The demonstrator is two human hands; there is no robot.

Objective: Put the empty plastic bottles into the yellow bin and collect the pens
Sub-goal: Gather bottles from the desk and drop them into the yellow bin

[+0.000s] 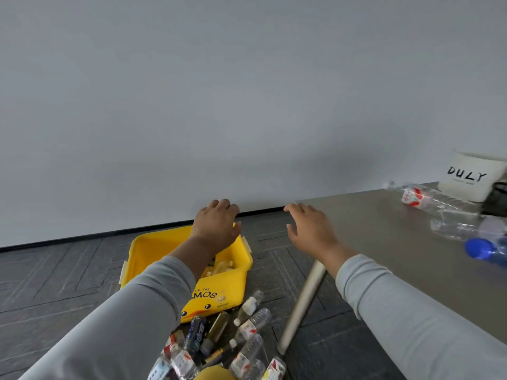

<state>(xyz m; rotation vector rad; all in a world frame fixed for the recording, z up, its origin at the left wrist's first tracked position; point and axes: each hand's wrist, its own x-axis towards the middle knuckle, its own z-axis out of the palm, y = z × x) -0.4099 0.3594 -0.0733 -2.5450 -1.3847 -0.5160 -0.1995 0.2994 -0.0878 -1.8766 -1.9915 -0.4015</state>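
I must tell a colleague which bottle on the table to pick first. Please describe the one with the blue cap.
Start at the grey table on the right and follow its surface to the picture's right edge. There, nearer than the white "DULY" bag, lies the blue-capped bottle. The clear bottles beyond it have no such bright blue cap.

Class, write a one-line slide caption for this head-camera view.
Both empty hands, left and right, hover open above the yellow bin and table, bottles piled on the floor.

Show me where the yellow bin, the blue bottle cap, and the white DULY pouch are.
yellow bin (153, 244): head view, bare inner back wall.
blue bottle cap (478, 248): head view, cap's round top.
white DULY pouch (466, 185): head view, front face below lettering.
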